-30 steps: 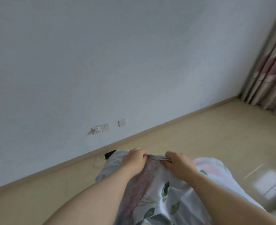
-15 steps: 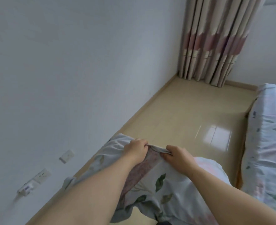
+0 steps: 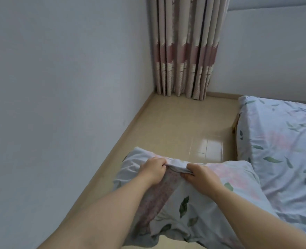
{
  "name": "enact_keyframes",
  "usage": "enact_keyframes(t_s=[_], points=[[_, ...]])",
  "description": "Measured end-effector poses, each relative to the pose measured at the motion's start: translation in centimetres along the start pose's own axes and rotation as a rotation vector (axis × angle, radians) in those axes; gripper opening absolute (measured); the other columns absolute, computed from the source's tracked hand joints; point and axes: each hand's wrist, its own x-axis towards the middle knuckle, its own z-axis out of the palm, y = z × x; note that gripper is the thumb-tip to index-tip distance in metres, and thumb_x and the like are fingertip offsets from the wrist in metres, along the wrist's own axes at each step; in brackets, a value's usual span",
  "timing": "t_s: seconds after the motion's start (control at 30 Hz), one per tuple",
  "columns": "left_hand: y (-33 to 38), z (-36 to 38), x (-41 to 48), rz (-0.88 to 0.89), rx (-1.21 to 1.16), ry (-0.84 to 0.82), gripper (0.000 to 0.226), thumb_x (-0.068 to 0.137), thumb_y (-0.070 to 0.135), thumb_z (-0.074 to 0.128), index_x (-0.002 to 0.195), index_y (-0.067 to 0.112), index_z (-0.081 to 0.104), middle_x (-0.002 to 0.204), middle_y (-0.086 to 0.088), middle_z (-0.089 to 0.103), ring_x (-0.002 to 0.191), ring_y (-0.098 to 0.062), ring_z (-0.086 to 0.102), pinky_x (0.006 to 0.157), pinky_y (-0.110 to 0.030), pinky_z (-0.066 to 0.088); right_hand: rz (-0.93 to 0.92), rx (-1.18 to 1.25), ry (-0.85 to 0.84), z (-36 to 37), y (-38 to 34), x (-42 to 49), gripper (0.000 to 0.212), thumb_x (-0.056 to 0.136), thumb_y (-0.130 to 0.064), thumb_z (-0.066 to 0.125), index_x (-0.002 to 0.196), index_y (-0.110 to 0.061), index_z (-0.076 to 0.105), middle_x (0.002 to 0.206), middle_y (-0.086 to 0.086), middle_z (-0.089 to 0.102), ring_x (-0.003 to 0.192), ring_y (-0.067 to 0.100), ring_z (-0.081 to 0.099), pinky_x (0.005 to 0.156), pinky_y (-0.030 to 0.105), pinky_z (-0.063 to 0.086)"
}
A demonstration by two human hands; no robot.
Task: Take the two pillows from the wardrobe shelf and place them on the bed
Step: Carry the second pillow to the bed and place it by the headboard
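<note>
Swung further right since half a second before: wall sockets gone from view, the bed [image 3: 281,141] much more exposed at the right of the frame, the curtain [image 3: 186,47] shifted to upper centre. No brand, label or readable writing anywhere. Pale grey-white walls [image 3: 58,87] filling the left and upper right; glossy beige floor [image 3: 175,126] running up the middle, with a bright window reflection near centre. Striped beige-and-pink curtain hanging in the far corner, down to the floor. Bed covered with light blue sheet, leaf and pink flower print. Pillows [image 3: 199,203] in matching leafy covers held low in the centre of the frame, above the floor, right edge just beside or over the bed's near corner; exact count hard to tell, though a pink patterned layer showed between pale ones. Left hand [image 3: 153,168] curled tight, pinching the top fabric edge. Right hand [image 3: 200,173] likewise clenched on the same edge, just beside the left, both forearms bare.
</note>
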Motion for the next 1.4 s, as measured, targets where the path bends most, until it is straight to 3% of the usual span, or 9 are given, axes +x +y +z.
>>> enact_keyframes(t_s=[0.13,0.27,0.5,0.7,1.0,1.13,1.4], points=[[2.3,-0.4,8.1,0.063,0.011,-0.042,0.029,0.094,0.018,0.036,0.109,0.008,0.059,0.125,-0.016,0.057,0.117,-0.032,0.051,0.099,-0.044,0.042,0.067,-0.017,0.023,-3.1,3.7,5.3,0.025,0.089,-0.039,0.049,0.071,-0.021,0.048,0.075,-0.005,0.053,0.076,0.018,0.051,0.066,0.033,0.043],[5.5,-1.7,18.0,0.140,0.050,-0.081,0.030,0.095,0.022,0.036,0.112,0.011,0.058,0.123,-0.017,0.056,0.116,-0.034,0.052,0.099,-0.043,0.042,0.127,-0.038,0.058,-7.4,7.5,12.2,0.039,0.089,-0.037,0.050,0.057,-0.025,0.031,0.060,-0.007,0.042,0.070,0.020,0.048,0.050,0.025,0.029],[11.1,-5.7,34.8,0.249,0.044,-0.112,0.030,0.094,0.022,0.036,0.110,0.010,0.058,0.121,-0.016,0.057,0.115,-0.032,0.052,0.098,-0.042,0.042,0.213,0.015,0.119,-14.9,13.3,24.7,0.034,0.088,-0.038,0.051,0.062,-0.022,0.037,0.061,-0.006,0.044,0.068,0.020,0.049,0.060,0.032,0.034],[15.3,-7.5,45.6,0.282,0.056,-0.148,0.028,0.094,0.020,0.035,0.107,0.014,0.059,0.124,-0.008,0.058,0.118,-0.028,0.050,0.098,-0.042,0.042,0.271,0.013,0.181,-19.0,18.5,33.2,0.035,0.088,-0.041,0.050,0.060,-0.026,0.036,0.058,-0.009,0.041,0.067,0.017,0.046,0.056,0.029,0.031],[23.5,-8.4,65.1,0.268,0.084,-0.228,0.030,0.094,0.023,0.037,0.113,0.014,0.059,0.121,-0.013,0.057,0.116,-0.029,0.051,0.100,-0.041,0.042,0.296,0.049,0.140,-28.3,29.9,48.2,0.041,0.089,-0.038,0.051,0.056,-0.024,0.029,0.061,-0.006,0.040,0.070,0.020,0.045,0.055,0.032,0.031],[27.6,-9.6,72.5,0.285,0.062,-0.216,0.029,0.094,0.024,0.039,0.110,0.014,0.061,0.119,-0.011,0.059,0.115,-0.028,0.052,0.100,-0.041,0.041,0.297,0.024,0.158,-33.3,34.2,53.9,0.044,0.088,-0.036,0.052,0.055,-0.024,0.027,0.058,-0.008,0.037,0.070,0.020,0.043,0.048,0.024,0.026],[32.1,-11.2,88.4,0.347,0.031,-0.236,0.025,0.093,0.021,0.039,0.100,0.012,0.061,0.117,-0.011,0.061,0.112,-0.029,0.053,0.096,-0.042,0.044,0.344,-0.039,0.157,-39.8,41.1,66.9,0.044,0.088,-0.037,0.051,0.056,-0.024,0.025,0.058,-0.009,0.034,0.073,0.018,0.043,0.057,0.030,0.030]])
